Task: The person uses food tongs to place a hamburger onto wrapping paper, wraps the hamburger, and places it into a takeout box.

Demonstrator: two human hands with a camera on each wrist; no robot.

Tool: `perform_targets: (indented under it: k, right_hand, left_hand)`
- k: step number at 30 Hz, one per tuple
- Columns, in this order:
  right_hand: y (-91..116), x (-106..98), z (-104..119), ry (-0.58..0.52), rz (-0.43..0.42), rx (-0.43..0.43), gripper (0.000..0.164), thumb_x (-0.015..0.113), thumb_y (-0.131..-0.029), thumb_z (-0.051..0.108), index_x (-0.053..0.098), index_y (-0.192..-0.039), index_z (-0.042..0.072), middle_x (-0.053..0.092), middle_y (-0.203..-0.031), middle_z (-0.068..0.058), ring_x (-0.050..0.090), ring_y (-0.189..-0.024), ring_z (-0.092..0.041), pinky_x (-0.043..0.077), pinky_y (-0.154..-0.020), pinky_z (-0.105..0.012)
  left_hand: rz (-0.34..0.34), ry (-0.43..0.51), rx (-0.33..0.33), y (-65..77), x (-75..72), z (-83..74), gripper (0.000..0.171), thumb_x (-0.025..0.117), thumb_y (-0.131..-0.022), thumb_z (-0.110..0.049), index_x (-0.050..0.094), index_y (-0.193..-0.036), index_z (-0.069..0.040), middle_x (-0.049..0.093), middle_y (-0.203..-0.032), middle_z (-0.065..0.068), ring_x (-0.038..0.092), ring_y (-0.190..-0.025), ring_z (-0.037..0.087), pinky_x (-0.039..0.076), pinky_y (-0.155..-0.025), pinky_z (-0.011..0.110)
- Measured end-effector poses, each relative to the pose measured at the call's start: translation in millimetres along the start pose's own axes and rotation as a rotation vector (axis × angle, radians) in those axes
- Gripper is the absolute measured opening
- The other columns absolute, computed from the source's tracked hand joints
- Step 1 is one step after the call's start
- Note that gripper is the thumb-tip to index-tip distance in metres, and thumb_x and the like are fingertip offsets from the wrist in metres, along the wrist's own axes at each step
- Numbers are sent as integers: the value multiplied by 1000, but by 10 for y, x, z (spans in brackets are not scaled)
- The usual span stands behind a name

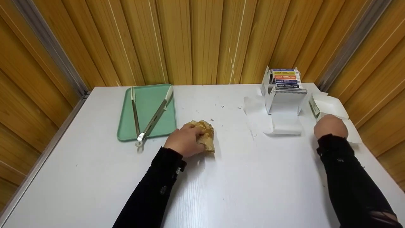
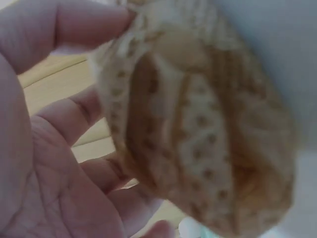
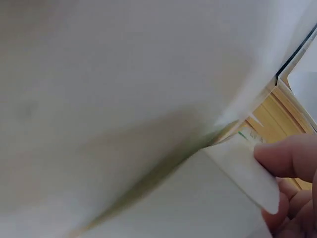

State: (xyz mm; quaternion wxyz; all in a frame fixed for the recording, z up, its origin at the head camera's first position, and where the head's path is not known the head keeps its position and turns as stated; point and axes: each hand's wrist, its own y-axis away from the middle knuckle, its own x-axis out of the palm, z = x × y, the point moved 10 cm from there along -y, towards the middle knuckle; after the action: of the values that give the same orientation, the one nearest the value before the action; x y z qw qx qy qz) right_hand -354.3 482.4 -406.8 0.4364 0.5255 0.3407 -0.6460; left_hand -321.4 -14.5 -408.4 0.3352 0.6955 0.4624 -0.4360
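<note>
My left hand grips a crumpled package in brown-patterned paper on the white table, near its middle. Up close in the left wrist view, the wrapped package has printed marks and folds; its contents are hidden. At the table's right side, my right hand is at an open white paper box. The right wrist view shows thumb and fingers pinching a flap of the box. In the head view the right fingers are hidden behind the hand.
Metal tongs with pale tips lie spread across a green tray at the back left. A white dispenser with coloured label rolls stands at the back right, its backing strip trailing onto the table. Wood-look panels enclose the table.
</note>
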Motion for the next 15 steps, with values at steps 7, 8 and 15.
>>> perform_targets:
  k: [7,8,15]
  right_hand:
    - [43,-170,89,-71,-73,7,28,47,-95,4,64,-98,-19,67,-90,-33,62,-77,-42,52,-60,-47]
    - [53,-200,108,-83,-82,7,28,48,-95,4,64,-98,-18,67,-90,-33,62,-78,-43,52,-61,-48]
    - [183,-460,329,-176,-181,-15,27,49,-97,4,62,-105,-18,66,-98,-37,62,-88,-50,50,-72,-57]
  left_hand:
    - [-29,16,-23,11,-55,45,45,66,-91,-40,72,-130,-19,57,-154,9,66,-119,39,53,-104,51]
    - [-36,18,-29,10,-60,51,44,67,-91,-40,73,-128,-18,58,-152,9,67,-116,38,54,-102,50]
    - [-48,16,-71,2,-66,91,40,74,-89,-41,73,-121,-17,62,-142,13,66,-95,27,57,-91,44]
